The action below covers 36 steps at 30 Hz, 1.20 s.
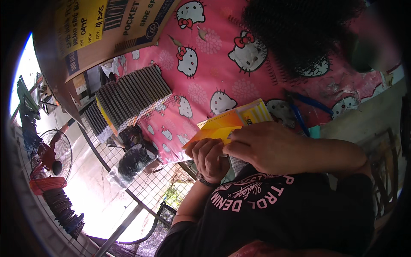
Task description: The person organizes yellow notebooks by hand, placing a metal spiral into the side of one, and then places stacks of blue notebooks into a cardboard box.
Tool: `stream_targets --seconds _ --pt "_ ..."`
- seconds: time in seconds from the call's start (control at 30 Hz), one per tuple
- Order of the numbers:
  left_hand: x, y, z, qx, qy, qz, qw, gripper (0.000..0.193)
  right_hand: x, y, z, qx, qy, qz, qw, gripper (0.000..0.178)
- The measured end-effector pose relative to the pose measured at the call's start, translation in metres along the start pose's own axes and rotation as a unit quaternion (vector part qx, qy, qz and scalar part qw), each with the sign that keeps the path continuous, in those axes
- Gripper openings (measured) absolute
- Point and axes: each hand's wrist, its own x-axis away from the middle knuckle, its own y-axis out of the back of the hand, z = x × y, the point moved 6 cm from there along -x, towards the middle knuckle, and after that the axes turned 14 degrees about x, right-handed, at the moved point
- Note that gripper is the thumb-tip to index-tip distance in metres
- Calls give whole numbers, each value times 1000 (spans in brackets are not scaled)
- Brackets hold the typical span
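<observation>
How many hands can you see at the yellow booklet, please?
2: the left hand at the near left part of the yellow booklet, and the right hand just right of it. Neither hand is hidden, though some fingers are.

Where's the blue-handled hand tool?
In the head view, the blue-handled hand tool lies right of centre on the pink cat-print tablecloth, up and right of the person's right hand.

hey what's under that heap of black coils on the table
Pink tablecloth with white cat faces shows around and through the loose edges of the black coils; anything under the dense middle is covered.
</observation>
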Motion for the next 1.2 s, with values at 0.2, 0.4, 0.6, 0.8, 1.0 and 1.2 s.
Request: stream_targets --seconds 0.2,0.4,0.6,0.8,1.0,1.2 --pt "-6 1 1 14 22 23 999 23 2 -2 -1 -33 -6 -25 999 30" --pt "-4 0 0 -1 13 28 1000 26 1 -8 -7 -58 -39 0 998 29" --pt "-8 3 6 38 34 58 997 28 -6 4 -10 -111 -10 29 993 20" --pt "-7 -1 3 -11 43 66 997 26 -10 -4 -14 -146 -27 78 986 13" --pt "-10 -3 2 3 28 33 999 20 -5 -8 -14 -173 -53 49 982 16" --pt "-10 -3 1 2 23 33 999 24 -5 -4 -10 -66 -37 9 997 27"
